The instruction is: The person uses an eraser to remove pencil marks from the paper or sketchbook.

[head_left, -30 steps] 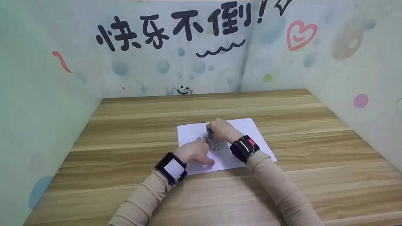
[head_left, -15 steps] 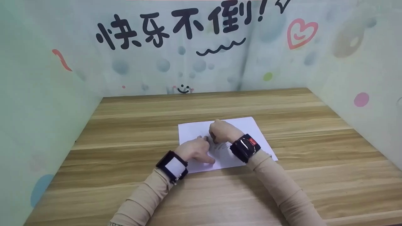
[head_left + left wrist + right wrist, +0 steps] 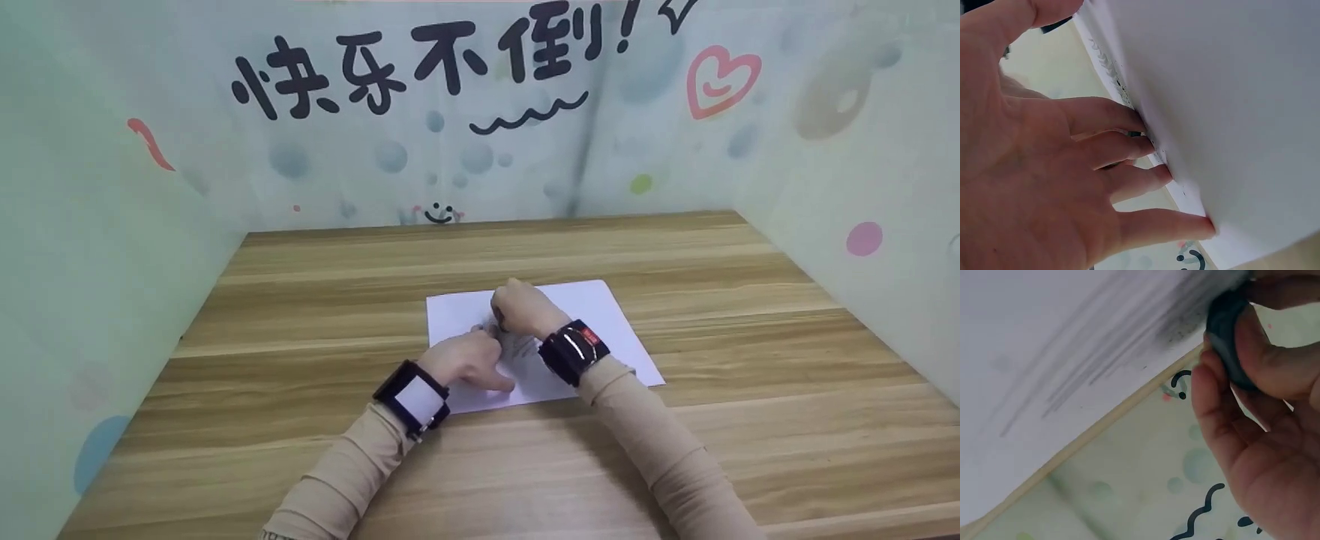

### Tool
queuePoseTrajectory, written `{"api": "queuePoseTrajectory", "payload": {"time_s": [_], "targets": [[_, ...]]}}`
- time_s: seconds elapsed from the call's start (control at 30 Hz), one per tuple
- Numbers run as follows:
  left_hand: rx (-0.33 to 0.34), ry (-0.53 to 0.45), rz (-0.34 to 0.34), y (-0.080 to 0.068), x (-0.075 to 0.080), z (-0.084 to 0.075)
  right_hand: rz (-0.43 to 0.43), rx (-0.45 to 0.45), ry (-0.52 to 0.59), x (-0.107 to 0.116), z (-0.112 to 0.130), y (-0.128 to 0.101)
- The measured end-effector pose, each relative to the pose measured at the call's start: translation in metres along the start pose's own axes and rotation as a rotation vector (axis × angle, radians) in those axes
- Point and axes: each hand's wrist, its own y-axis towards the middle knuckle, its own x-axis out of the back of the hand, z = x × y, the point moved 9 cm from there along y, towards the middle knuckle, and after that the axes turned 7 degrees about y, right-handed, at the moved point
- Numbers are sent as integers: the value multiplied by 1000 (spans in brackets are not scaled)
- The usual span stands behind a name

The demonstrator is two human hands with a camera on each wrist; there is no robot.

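Now the right hand (image 3: pixel 519 309) pinches a dark eraser (image 3: pixel 1227 340) on the paper (image 3: pixel 592 307) mid-worktop (image 3: pixel 675 247); the left hand (image 3: pixel 463 360) presses spread fingers flat. Many grey pencil marks (image 3: pixel 1100 360) are left to rub

White paper (image 3: pixel 592 315) flat, pencil-scribbled, dark eraser (image 3: pixel 1227 340) on it

The right hand (image 3: pixel 1266 433) curls its fingers (image 3: pixel 1216 410) around a small dark eraser (image 3: pixel 1227 340). The top end of the eraser seems to touch the white paper (image 3: pixel 1044 337), but this part is blurred. From the grip, grey pencil strokes (image 3: pixel 1095 365) run away to the lower left across the paper. Below the grip the paper ends at a thin wooden table edge (image 3: pixel 1084 436). Under that edge is a pale wall (image 3: pixel 1129 495) with soft dots and black wavy lines.
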Motion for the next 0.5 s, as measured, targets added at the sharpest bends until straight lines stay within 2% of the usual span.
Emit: {"api": "queuePoseTrajectory", "payload": {"time_s": [0.13,0.23,0.33,0.5], "targets": [[15,-9,9,0,-1,1,31,-13,30,-4,-2,-1],[11,3,6,0,-1,1,-26,-29,63,-2,-4,0],[15,10,-3,0,-1,1,-89,-16,38,2,-1,2],[37,-7,6,0,-1,2,9,-81,-2,0,-2,1]]}}
